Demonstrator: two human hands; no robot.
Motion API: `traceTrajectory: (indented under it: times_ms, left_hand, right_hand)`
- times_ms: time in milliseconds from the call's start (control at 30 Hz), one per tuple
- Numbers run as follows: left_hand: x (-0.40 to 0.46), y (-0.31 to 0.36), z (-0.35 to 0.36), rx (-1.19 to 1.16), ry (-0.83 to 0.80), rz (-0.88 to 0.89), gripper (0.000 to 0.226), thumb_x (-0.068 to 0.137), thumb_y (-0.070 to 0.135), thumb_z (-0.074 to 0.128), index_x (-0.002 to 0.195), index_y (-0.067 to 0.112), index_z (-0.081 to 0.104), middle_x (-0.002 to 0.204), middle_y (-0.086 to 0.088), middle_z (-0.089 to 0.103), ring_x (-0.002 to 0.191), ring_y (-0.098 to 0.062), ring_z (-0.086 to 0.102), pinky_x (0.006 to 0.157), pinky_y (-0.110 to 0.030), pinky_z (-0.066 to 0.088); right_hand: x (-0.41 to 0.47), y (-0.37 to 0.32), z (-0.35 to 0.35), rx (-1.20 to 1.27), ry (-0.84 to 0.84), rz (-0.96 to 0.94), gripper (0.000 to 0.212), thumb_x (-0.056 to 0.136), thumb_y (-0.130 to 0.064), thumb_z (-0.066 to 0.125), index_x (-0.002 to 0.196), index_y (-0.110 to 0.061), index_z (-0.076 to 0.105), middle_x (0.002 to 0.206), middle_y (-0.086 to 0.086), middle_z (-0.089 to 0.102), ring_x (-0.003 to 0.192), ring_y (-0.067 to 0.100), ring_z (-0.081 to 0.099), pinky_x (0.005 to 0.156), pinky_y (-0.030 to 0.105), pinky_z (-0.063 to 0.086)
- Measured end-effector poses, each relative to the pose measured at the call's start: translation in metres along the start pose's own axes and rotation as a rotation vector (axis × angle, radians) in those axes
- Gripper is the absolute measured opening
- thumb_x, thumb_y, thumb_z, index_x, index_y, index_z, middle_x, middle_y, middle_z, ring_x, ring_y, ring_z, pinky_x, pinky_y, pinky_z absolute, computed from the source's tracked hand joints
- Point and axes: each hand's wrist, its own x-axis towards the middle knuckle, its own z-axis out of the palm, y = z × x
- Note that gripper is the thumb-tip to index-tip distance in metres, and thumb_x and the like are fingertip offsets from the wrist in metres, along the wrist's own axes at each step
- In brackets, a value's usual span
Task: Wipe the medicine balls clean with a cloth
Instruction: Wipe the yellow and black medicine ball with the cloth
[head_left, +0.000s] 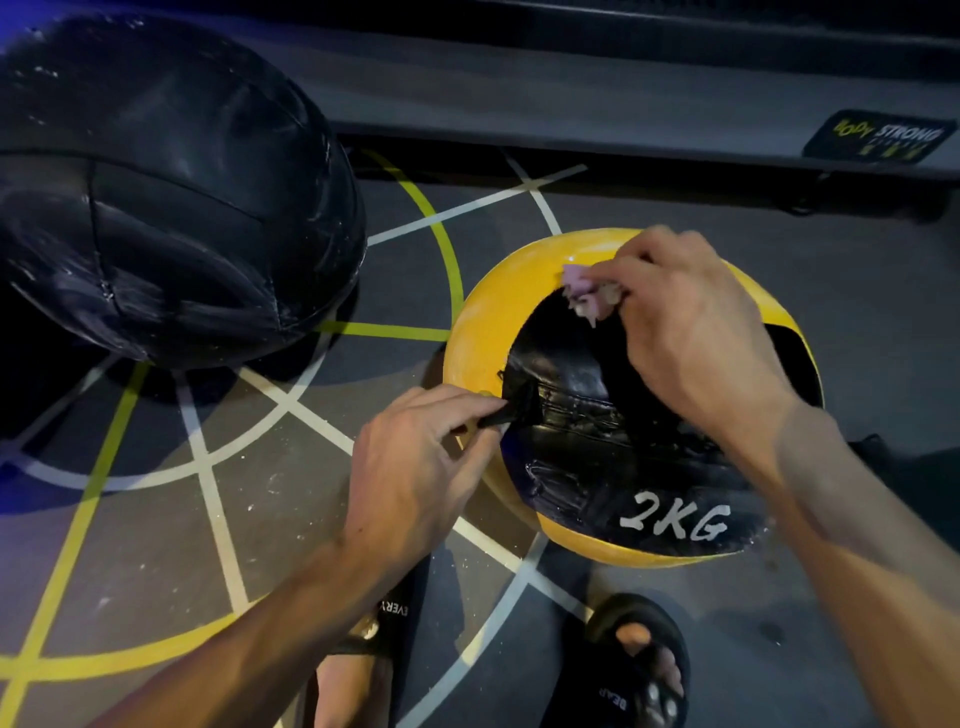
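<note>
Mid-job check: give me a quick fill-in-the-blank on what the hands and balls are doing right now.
1. The right hand presses a crumpled ____ against the yellow-and-black ball.
2. That ball is marked ____ in white.
3. The left hand pinches a loose black ____ on the ball.
4. The large ball on the left is all ____.

Missing: cloth; 2KG; flap; black

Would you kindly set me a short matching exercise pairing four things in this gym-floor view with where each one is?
Things:
1. cloth
2. black ball
3. left hand
4. "2KG" marking

Places:
A. on the floor at upper left, apart from both hands
B. bunched in the right hand on top of the yellow ball
C. on the near side of the yellow ball's black panel
D. pinching a black flap at the yellow ball's left edge

Pairs: 1-B, 2-A, 3-D, 4-C
</note>
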Motion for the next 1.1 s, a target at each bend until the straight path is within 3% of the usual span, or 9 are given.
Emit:
traceTrajectory:
  times_ms: [233,433,500,667,733,833,933,1000,1100]
  left_hand:
    - [0.005,0.002,0.004,0.072,0.019,-0.002,0.020,0.084,0.029,0.070,0.101,0.030,0.081,0.100,0.022,0.074,0.078,-0.005,0.059,0.067,-0.035,0.055]
    - [0.004,0.006,0.001,0.024,0.010,-0.009,0.022,0.088,0.029,0.069,0.106,0.032,0.081,0.102,0.025,0.074,0.081,-0.006,0.060,0.068,-0.028,0.050]
    - [0.004,0.006,0.002,0.026,0.016,-0.018,0.022,0.086,0.028,0.070,0.105,0.031,0.081,0.100,0.025,0.074,0.081,-0.005,0.060,0.069,-0.026,0.050]
    - [0.001,0.000,0.001,0.045,0.007,-0.024,0.023,0.084,0.030,0.071,0.105,0.031,0.081,0.101,0.025,0.074,0.084,-0.002,0.062,0.067,-0.030,0.055]
    - [0.001,0.001,-0.001,0.014,-0.010,-0.018,0.022,0.086,0.031,0.071,0.105,0.033,0.081,0.102,0.027,0.074,0.086,-0.005,0.064,0.066,-0.032,0.055]
    - [0.003,0.001,-0.003,-0.012,-0.025,-0.018,0.020,0.088,0.036,0.069,0.104,0.035,0.081,0.100,0.029,0.073,0.086,-0.009,0.065,0.064,-0.034,0.054]
    - [0.003,0.004,-0.004,0.000,-0.044,-0.021,0.022,0.086,0.037,0.068,0.104,0.036,0.081,0.099,0.033,0.071,0.087,-0.010,0.065,0.065,-0.030,0.053]
    - [0.003,0.003,-0.004,0.008,-0.043,-0.031,0.022,0.084,0.033,0.069,0.103,0.035,0.080,0.099,0.038,0.067,0.090,-0.006,0.065,0.066,-0.028,0.055]
    - [0.003,0.003,-0.007,0.022,-0.048,-0.016,0.025,0.085,0.039,0.064,0.106,0.038,0.077,0.097,0.046,0.059,0.094,-0.001,0.065,0.068,-0.031,0.060]
  right_hand:
    - [-0.023,-0.044,0.008,-0.067,-0.258,-0.347,0.049,0.088,-0.023,0.029,0.112,-0.032,0.070,0.112,-0.007,0.059,0.108,0.020,0.050,0.083,0.036,0.041]
    - [-0.005,0.008,-0.005,-0.063,-0.032,0.002,0.051,0.087,-0.023,0.026,0.107,-0.019,0.073,0.104,0.001,0.060,0.094,0.027,0.050,0.076,0.048,0.050]
    - [-0.014,-0.006,-0.002,-0.019,-0.038,-0.028,0.043,0.089,-0.020,0.030,0.101,-0.020,0.071,0.102,-0.001,0.059,0.093,0.026,0.054,0.075,0.047,0.050]
    - [-0.039,-0.044,0.005,-0.026,-0.120,-0.178,0.038,0.089,-0.013,0.039,0.108,-0.026,0.069,0.105,-0.007,0.057,0.091,0.017,0.048,0.073,0.035,0.043]
    - [-0.037,-0.023,0.000,-0.001,-0.011,-0.118,0.037,0.084,0.004,0.050,0.104,-0.017,0.072,0.103,-0.009,0.058,0.093,0.017,0.051,0.085,0.034,0.049]
    - [-0.033,0.021,-0.013,-0.008,0.141,0.103,0.042,0.079,0.018,0.051,0.100,-0.010,0.075,0.098,-0.010,0.053,0.098,0.017,0.054,0.089,0.015,0.039]
    - [-0.038,0.026,-0.018,-0.014,0.135,0.302,0.032,0.092,-0.001,0.051,0.111,-0.014,0.073,0.105,0.004,0.061,0.101,0.032,0.057,0.083,0.030,0.038]
    - [-0.048,-0.001,-0.008,0.035,0.111,0.263,0.031,0.090,-0.003,0.051,0.113,-0.010,0.071,0.107,0.011,0.061,0.098,0.033,0.056,0.079,0.037,0.042]
    - [-0.065,-0.032,-0.004,0.065,0.013,0.106,0.038,0.088,0.002,0.056,0.121,-0.013,0.068,0.110,0.004,0.058,0.098,0.025,0.053,0.076,0.039,0.050]
